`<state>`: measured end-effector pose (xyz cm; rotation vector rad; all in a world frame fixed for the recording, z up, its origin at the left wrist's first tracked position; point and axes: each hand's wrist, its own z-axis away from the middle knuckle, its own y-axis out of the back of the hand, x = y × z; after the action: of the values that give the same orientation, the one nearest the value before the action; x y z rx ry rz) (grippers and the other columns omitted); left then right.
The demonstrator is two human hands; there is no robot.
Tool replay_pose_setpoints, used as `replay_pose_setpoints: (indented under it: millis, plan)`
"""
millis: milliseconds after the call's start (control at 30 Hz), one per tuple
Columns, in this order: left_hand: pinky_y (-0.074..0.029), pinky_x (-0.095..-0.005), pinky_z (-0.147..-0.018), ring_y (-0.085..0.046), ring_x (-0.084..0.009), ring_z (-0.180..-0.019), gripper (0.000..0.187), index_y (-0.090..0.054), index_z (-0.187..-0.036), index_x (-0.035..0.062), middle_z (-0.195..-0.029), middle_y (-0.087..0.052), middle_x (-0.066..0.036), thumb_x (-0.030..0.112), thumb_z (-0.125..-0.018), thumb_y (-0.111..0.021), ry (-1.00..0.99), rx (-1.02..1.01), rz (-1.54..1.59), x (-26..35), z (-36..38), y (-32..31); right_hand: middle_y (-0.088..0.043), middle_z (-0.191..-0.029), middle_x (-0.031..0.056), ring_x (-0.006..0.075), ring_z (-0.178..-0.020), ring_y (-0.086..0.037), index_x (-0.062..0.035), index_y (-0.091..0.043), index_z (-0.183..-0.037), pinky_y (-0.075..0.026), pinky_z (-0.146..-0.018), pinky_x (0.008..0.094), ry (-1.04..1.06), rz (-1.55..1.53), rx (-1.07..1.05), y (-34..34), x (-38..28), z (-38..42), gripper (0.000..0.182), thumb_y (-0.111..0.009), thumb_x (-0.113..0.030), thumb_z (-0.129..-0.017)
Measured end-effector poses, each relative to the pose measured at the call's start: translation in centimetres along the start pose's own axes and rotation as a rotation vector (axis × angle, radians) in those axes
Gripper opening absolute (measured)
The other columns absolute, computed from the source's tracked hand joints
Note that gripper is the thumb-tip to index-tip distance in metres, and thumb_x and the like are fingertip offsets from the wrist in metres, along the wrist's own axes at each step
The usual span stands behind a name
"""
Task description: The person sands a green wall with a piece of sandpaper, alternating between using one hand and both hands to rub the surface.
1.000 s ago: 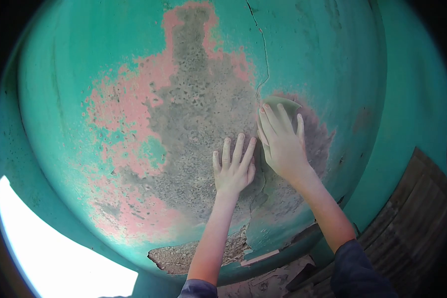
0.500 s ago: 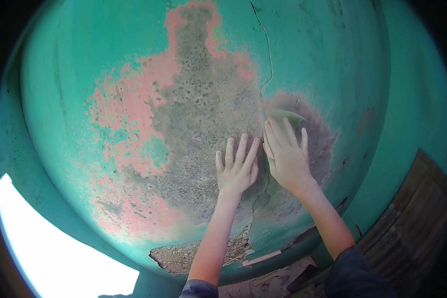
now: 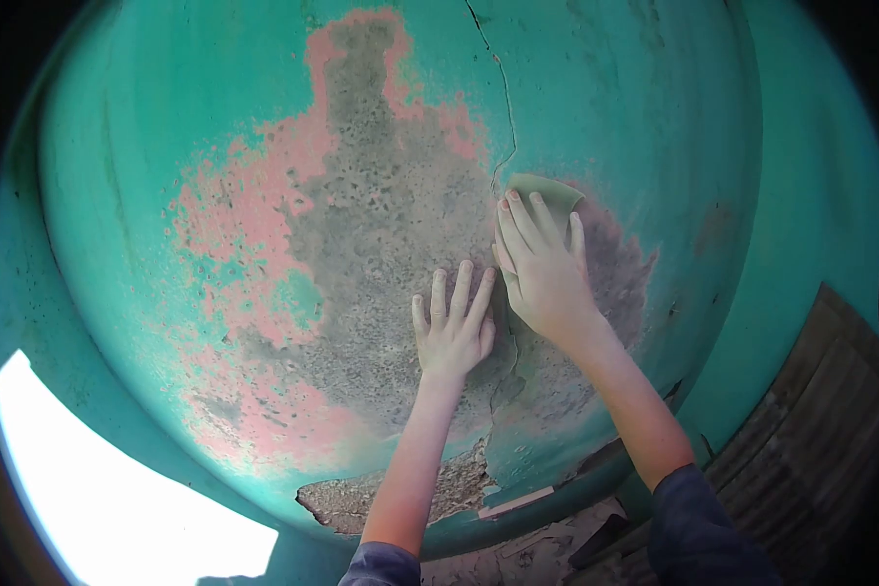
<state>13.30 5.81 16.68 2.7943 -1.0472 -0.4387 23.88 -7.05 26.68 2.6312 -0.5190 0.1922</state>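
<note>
My left hand lies flat on the bare grey patch of a green-painted wall, fingers spread and holding nothing. To its right and a little higher, my right hand presses a greyish-green sheet of sandpaper against the wall. The sheet's upper edge sticks out beyond the fingertips; the rest is hidden under the palm. Pink undercoat borders the grey area on the left, and grey dust coats both hands.
A thin crack runs down the wall towards my right hand. Low down, the paint has broken away to rough masonry. Corrugated sheets lean at the lower right. Bright light fills the lower left.
My right hand has slid up and slightly left along the wall with the sandpaper. The left hand remains flat on the grey patch; the view has shifted slightly.
</note>
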Motion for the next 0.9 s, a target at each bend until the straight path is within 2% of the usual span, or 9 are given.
replay_pose_setpoints:
  millis: [200,333,433,500,700,900]
  plan:
    - [-0.009,-0.0545,-0.123,-0.033,-0.0287,-0.15,0.062,-0.049,-0.152,0.0363,-0.161,-0.042,0.0,0.035,-0.09,-0.056,-0.004,0.016,0.03,-0.1,0.3,0.0,-0.04,-0.161,0.0073,0.0303,-0.149,-0.034,-0.0081,-0.045,-0.152,-0.022,-0.117,0.0675,0.014,-0.033,-0.041,-1.0,0.4,3.2,0.057,-0.053,-0.025,-0.098]
    - [-0.012,-0.0532,-0.122,-0.033,-0.0276,-0.15,0.062,-0.051,-0.151,0.0353,-0.16,-0.042,0.0,0.033,-0.089,-0.057,-0.006,-0.034,0.041,-0.2,0.7,0.3,-0.04,-0.161,0.007,0.0293,-0.149,-0.035,-0.0085,-0.045,-0.152,-0.021,-0.117,0.0673,0.055,-0.004,0.006,0.2,0.3,-0.1,0.057,-0.054,-0.026,-0.098]
    - [-0.013,-0.0523,-0.122,-0.034,-0.0261,-0.15,0.064,-0.051,-0.151,0.0355,-0.16,-0.043,0.0,0.031,-0.087,-0.058,-0.019,-0.025,0.087,-0.7,1.2,0.5,-0.04,-0.16,0.0068,0.0291,-0.149,-0.036,-0.0089,-0.045,-0.152,-0.021,-0.117,0.0675,0.024,-0.09,0.025,-0.9,0.3,1.9,0.058,-0.054,-0.027,-0.098]
    - [-0.014,-0.0521,-0.122,-0.034,-0.0255,-0.149,0.064,-0.051,-0.151,0.0355,-0.16,-0.043,0.0,0.031,-0.087,-0.058,-0.04,-0.049,0.086,-1.5,1.9,0.8,-0.041,-0.16,0.0064,0.0292,-0.148,-0.036,-0.0087,-0.046,-0.151,-0.021,-0.117,0.0666,0.046,-0.05,-0.049,-1.0,0.2,4.0,0.057,-0.055,-0.027,-0.097]
    - [-0.015,-0.0527,-0.122,-0.037,-0.0248,-0.147,0.063,-0.05,-0.15,0.037,-0.159,-0.045,0.001,0.032,-0.088,-0.058,-0.068,-0.042,0.03,-2.5,3.5,0.7,-0.041,-0.16,0.0077,0.0294,-0.149,-0.035,-0.0082,-0.045,-0.152,-0.02,-0.117,0.0666,0.032,-0.018,0.034,0.2,-0.1,-0.4,0.058,-0.053,-0.024,-0.097]
    - [-0.013,-0.0533,-0.122,-0.038,-0.0257,-0.147,0.061,-0.05,-0.15,0.0382,-0.158,-0.045,0.001,0.036,-0.089,-0.058,-0.069,-0.061,0.0,-2.6,3.9,0.7,-0.039,-0.161,0.0095,0.0293,-0.15,-0.033,-0.0066,-0.044,-0.152,-0.019,-0.117,0.068,0.005,-0.035,-0.069,-1.1,-0.8,4.4,0.059,-0.052,-0.024,-0.097]
